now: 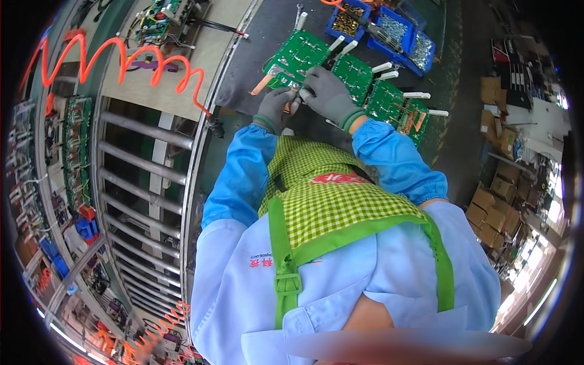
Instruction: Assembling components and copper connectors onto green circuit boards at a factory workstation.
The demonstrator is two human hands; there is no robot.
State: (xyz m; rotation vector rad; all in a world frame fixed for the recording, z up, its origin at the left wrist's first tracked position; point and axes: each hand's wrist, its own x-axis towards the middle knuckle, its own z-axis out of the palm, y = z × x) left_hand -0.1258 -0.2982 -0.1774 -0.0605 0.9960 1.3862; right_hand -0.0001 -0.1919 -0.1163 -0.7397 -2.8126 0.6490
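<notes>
Both my hands wear grey gloves and meet in front of a green circuit board (pixel 302 52) on the dark bench. A small copper piece (pixel 287 107) is pinched in my left hand (pixel 272 109), below the board's near edge. My right hand (pixel 330 95) is closed, its fingertips against the left ones; whatever lies between them is too small to make out. A bent copper strip (pixel 261 84) sticks out from the board's near left corner. To the right lie a second green board (pixel 353 74) and a third board (pixel 387 100) with copper strips on it.
Blue bins (pixel 390 33) of small metal hardware stand at the bench's far right. White posts (pixel 417 95) jut out along the boards. An orange coiled hose (pixel 125 61) stretches over the left side, above a roller conveyor (pixel 146 158). Cardboard boxes (pixel 490 207) are stacked far right.
</notes>
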